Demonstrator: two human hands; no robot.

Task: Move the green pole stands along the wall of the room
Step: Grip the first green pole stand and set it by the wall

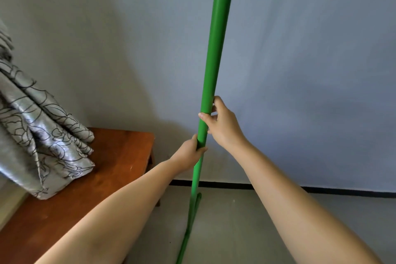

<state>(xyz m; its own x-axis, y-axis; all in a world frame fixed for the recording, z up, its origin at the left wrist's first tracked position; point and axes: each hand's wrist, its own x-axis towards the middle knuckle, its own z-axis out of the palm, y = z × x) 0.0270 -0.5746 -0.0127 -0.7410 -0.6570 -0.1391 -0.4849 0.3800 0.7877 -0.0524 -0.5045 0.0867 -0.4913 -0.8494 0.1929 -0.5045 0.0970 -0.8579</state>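
Gripping the green pole stand (216,53) near the wall (300,70), both hands' fingers (202,116) are clamped on it, left hand (189,152) below right hand (224,124); the desk (120,156), left of the fingers, could be struck if the base is swung.

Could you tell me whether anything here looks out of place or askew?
Mainly the curtain: its lower end lies bunched on the wooden table instead of hanging free. The green pole leans slightly, but both the left hand and the right hand grip it. No damage shows.
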